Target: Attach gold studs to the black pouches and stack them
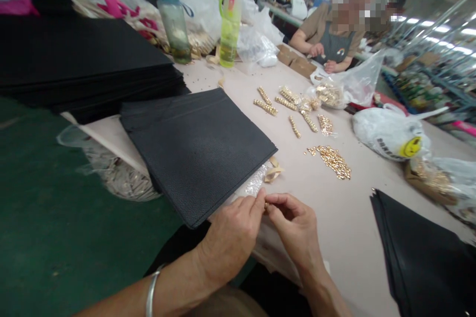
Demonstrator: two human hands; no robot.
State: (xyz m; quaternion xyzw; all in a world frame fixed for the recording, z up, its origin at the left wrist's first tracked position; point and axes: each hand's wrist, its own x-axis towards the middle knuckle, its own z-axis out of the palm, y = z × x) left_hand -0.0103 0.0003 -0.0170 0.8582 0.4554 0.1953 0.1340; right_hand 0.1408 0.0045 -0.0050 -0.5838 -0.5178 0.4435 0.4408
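Observation:
My left hand [235,233] and my right hand [297,223] meet at the table's near edge, both closed in a pinch. Between the fingertips there is a small gold-coloured glint, mostly hidden, too small to name. Just beyond my left hand lies a stack of black leather-like panels [201,148], its near corner jutting past the table edge. A piece of bubble wrap [255,182] and a tan strip [273,171] poke out beside it. Farther right, small gold metal pieces [334,161] lie in a loose pile, with rows of gold pieces [265,107] behind.
A taller black stack [82,54] stands at the left, and more black panels [420,252] lie at the right. Two bottles, one blue-grey [174,25] and one yellow-green [229,29], stand at the back. Plastic bags [390,131] line the right side. A co-worker [330,34] sits across.

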